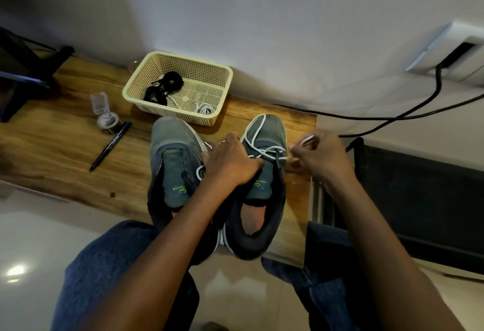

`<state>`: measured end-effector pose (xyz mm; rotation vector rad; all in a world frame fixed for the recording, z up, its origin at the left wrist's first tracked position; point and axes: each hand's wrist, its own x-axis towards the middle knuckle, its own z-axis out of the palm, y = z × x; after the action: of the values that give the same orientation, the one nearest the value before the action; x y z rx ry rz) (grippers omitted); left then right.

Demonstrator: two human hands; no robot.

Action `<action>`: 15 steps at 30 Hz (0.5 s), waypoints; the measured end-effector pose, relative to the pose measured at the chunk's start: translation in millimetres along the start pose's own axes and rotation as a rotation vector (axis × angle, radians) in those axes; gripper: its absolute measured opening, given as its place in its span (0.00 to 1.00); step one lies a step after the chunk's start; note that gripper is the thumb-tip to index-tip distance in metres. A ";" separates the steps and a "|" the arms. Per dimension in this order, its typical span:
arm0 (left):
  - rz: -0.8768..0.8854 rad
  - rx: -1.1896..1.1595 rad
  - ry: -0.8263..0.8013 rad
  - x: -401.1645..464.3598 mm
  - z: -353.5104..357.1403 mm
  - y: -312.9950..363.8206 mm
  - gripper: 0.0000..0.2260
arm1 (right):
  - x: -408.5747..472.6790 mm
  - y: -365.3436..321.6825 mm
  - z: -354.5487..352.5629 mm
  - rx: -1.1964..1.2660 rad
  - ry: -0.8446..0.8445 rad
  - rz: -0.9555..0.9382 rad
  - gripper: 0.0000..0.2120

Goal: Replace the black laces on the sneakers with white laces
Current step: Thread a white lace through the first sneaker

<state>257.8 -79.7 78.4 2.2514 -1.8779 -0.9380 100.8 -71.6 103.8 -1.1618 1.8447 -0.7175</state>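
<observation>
Forearms reach to two sneakers on the table: lacing the right one, low eyelets.
Left hand (230, 163) grips right sneaker (264, 173); right hand (318, 157) pinches white lace (258, 134). Next, judged: thread the following eyelet. Black laces (163, 87) lie in far basket (225, 74).

The left hand (230, 163) hides the right sneaker's (264, 181) lower eyelets.

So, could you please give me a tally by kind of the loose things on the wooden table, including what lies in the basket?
Sneakers: 2
Basket: 1
Black lace bundles in the basket: 2
White laces: 2, one coiled in the basket, one being threaded on the right sneaker
Black marker pen: 1
Clear open-lidded container: 1
Total: 9
</observation>
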 end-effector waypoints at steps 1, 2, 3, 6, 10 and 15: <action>0.005 0.008 -0.001 -0.2 -0.2 -0.1 0.34 | -0.9 -1.1 2.9 -0.063 -0.064 0.011 0.03; 0.009 0.014 0.000 -0.5 -0.2 -0.3 0.33 | -1.3 -1.8 6.1 -0.096 -0.109 0.027 0.04; 0.010 0.020 0.003 -0.9 -0.2 -0.5 0.32 | -1.2 -2.4 8.9 -0.105 -0.134 0.045 0.06; 0.008 0.052 0.007 -1.5 -1.4 -1.5 0.31 | -0.2 -5.0 13.6 -0.074 -0.027 0.030 0.09; 0.004 0.072 0.004 -1.6 -2.9 -2.1 0.28 | 1.7 -7.8 -2.6 -0.072 0.443 -0.162 0.07; 0.004 0.088 0.002 -1.8 -4.7 -3.2 0.28 | 4.2 0.4 -4.5 -0.295 -0.029 -0.039 0.03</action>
<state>262.7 -78.8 81.6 2.2951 -1.9591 -0.8692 95.7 -75.1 104.3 -1.3902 1.9532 -0.4562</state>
